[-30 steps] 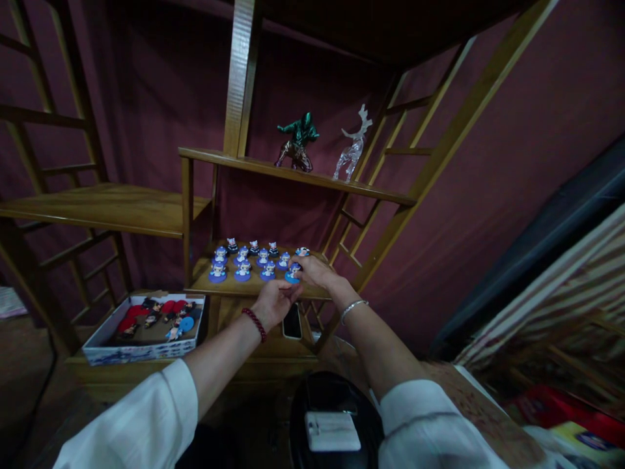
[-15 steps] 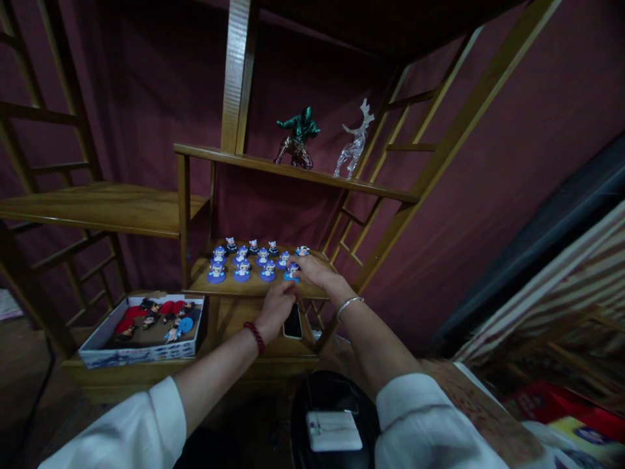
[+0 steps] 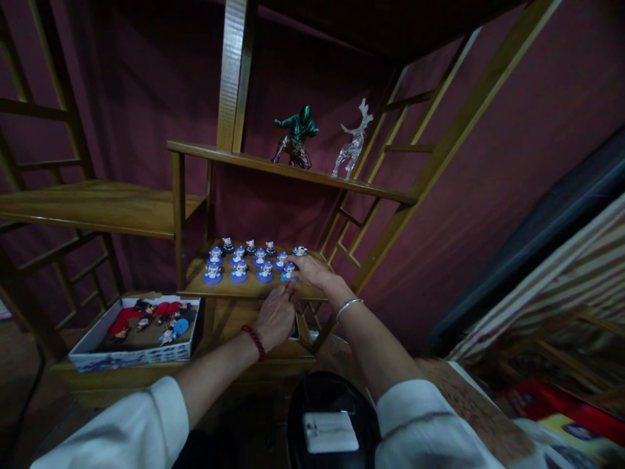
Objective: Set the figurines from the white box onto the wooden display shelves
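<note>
At the right end of the front row, a small purple-and-white figurine (image 3: pixel 288 271) stands on the low shelf (image 3: pixel 198 284). From the right, my right hand (image 3: pixel 311 270) has its thumb and fingers closed on this figurine. Below, my left hand (image 3: pixel 277 314) reaches up with its fingertips together at the figurine's base; its fingers are partly hidden. Beside it are several matching figurines (image 3: pixel 238 271) on round purple bases, set in two rows. Smaller dark-based figurines (image 3: pixel 250 247) form a row behind. Another blue-and-white figurine (image 3: pixel 299 251) sits just beyond my right hand.
An open box (image 3: pixel 131 356) of red, black and blue figurines stands at lower left. On the upper shelf (image 3: pixel 322 177) are a green-and-bronze statue (image 3: pixel 295 137) and a clear deer (image 3: pixel 351 144). A white case (image 3: pixel 331 432) lies on a black stool (image 3: pixel 300 397).
My left hand has flattened and moved slightly over the phone beneath it, which is now mostly covered. My right hand stays at the same figurine. The view has shifted slightly.
</note>
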`<state>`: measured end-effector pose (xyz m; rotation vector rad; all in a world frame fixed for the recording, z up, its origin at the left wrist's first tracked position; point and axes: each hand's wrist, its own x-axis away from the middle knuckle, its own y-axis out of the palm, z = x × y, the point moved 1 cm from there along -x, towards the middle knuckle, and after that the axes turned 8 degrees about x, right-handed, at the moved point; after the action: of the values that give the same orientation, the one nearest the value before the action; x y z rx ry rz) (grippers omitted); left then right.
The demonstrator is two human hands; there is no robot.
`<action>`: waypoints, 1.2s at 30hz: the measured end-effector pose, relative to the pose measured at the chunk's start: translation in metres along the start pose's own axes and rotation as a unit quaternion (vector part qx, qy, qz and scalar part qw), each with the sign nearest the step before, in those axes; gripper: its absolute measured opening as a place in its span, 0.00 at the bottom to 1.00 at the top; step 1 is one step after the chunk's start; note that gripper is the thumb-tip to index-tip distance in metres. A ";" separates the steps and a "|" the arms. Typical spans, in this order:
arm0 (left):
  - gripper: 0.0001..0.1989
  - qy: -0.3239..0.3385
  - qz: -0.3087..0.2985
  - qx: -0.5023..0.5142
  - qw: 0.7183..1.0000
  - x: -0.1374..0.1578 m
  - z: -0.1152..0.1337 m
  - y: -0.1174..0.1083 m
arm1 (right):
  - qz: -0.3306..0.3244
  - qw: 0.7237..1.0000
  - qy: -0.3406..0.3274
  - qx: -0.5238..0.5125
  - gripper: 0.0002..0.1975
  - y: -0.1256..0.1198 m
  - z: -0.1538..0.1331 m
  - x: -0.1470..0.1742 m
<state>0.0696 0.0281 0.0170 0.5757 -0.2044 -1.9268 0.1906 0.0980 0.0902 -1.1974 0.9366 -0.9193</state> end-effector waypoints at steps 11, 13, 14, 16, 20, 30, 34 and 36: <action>0.17 0.049 -0.021 -0.077 0.996 -0.002 -0.001 0.004 | -0.003 1.000 0.000 -0.016 0.17 -0.010 -0.002 0.005; 0.17 0.081 -0.046 -0.164 0.982 -0.004 -0.003 0.003 | -0.007 1.000 0.007 -0.021 0.18 -0.009 -0.002 0.004; 0.17 0.098 -0.061 -0.223 0.968 -0.005 -0.005 0.002 | -0.010 1.000 0.008 -0.025 0.18 -0.009 -0.002 0.004; 0.18 0.123 -0.087 -0.364 0.919 -0.005 -0.006 0.001 | -0.016 0.999 0.005 -0.033 0.19 -0.010 -0.001 0.004; 0.22 0.146 -0.116 -0.604 0.775 -0.005 -0.008 -0.001 | 0.003 0.996 -0.007 -0.090 0.21 -0.012 0.006 0.001; 0.24 0.138 -0.145 -0.699 0.687 -0.008 -0.009 -0.004 | 0.077 0.983 0.075 -0.150 0.19 0.002 0.022 -0.048; 0.25 0.125 -0.162 -0.713 0.671 -0.007 -0.004 -0.003 | 0.014 0.992 0.076 -0.104 0.20 0.000 0.010 -0.059; 0.26 0.114 -0.169 -0.715 0.669 -0.007 0.000 -0.002 | -0.015 0.995 0.069 -0.073 0.20 -0.004 0.005 -0.062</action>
<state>0.0700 0.0351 0.0176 -0.2825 1.5701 -1.6788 0.1739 0.1573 0.1005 -1.2878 1.1144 -0.9796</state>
